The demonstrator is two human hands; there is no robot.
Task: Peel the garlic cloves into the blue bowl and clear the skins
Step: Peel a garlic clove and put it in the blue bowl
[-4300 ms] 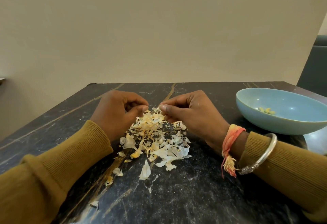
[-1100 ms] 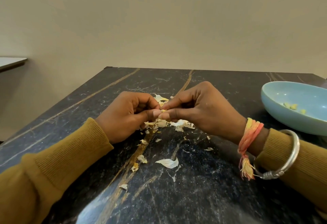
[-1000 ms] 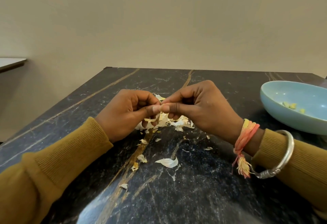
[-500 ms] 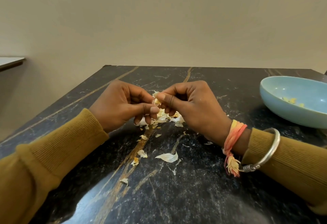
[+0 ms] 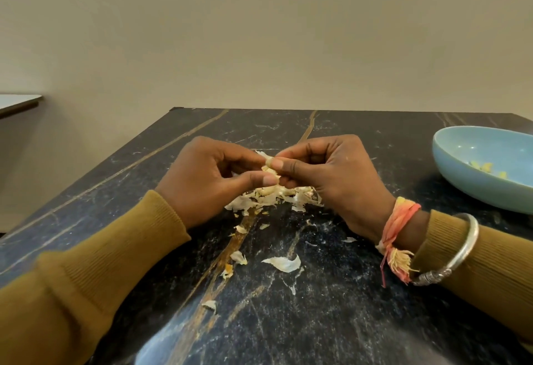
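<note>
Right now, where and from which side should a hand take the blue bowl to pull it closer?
Probably the left rim of the blue bowl, pinched from the left by the right hand once it drops the garlic clove: the low flared wall gives a thin edge, and the peeled cloves lie farther right.

pale garlic clove [image 5: 268, 162] held above the papery skins [image 5: 274, 196]; blue bowl [image 5: 476, 188] holds peeled cloves [image 5: 487, 167].

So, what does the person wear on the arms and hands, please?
Both arms are in mustard-brown knitted sleeves with ribbed cuffs: the left sleeve and the right sleeve. The right wrist carries an orange-pink thread band with a frayed tassel and a silver bangle. The left hand and right hand show no rings.
</note>
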